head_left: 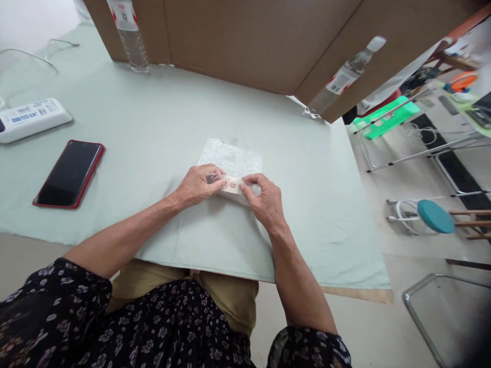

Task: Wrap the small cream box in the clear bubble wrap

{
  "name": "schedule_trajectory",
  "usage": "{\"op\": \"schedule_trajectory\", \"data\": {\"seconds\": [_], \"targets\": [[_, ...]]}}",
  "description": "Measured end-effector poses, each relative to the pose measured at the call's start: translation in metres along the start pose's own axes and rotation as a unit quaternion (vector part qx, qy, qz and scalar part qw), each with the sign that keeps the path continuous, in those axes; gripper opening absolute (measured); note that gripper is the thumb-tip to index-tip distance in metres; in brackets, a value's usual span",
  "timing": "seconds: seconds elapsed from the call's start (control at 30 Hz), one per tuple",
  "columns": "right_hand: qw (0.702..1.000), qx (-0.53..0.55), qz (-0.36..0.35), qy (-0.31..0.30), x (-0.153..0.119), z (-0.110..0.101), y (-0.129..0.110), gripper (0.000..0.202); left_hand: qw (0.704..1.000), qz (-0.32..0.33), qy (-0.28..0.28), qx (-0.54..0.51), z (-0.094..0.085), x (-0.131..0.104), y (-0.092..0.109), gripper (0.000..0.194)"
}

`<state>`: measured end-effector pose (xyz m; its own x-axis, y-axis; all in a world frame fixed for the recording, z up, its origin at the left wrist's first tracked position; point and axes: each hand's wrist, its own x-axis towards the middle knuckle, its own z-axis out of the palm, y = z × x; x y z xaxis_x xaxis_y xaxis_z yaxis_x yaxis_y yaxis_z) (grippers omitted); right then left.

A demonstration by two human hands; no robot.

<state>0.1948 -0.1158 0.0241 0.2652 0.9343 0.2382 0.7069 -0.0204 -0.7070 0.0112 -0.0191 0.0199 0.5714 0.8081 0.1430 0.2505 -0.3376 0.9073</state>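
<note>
A small pale box (232, 185) with a reddish mark lies at the near edge of a sheet of clear bubble wrap (230, 157) on the table. My left hand (200, 185) is closed, thumb and fingers pinching the box's left end, where something dark and shiny shows between the fingers. At the right end, my right hand (266, 198) grips the box and the wrap, with thumb and forefinger bent toward each other. Part of the wrap seems to come up over the box; how far is hidden by my fingers.
A red-cased phone (69, 174) and a white power strip (34, 118) lie on the left. Behind stands a brown cardboard panel (238, 41), with a water bottle (132, 43) at left and another bottle (341, 82) at right. A teal stool (436, 215) stands beyond the table (326, 214).
</note>
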Motion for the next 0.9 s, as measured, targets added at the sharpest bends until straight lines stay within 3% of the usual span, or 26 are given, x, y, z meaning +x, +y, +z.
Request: {"op": "schedule_trajectory", "data": {"seconds": [0.3,0.9], "targets": [[0.984,0.175,0.043,0.007,0.006,0.011,0.006,0.013,0.999,-0.026,-0.009,-0.032,0.000,0.002,-0.002,0.017],[0.974,0.216,0.068,-0.005,0.002,0.018,0.007,0.014,0.994,-0.077,-0.053,-0.061,-0.012,0.003,0.007,0.012]]}}
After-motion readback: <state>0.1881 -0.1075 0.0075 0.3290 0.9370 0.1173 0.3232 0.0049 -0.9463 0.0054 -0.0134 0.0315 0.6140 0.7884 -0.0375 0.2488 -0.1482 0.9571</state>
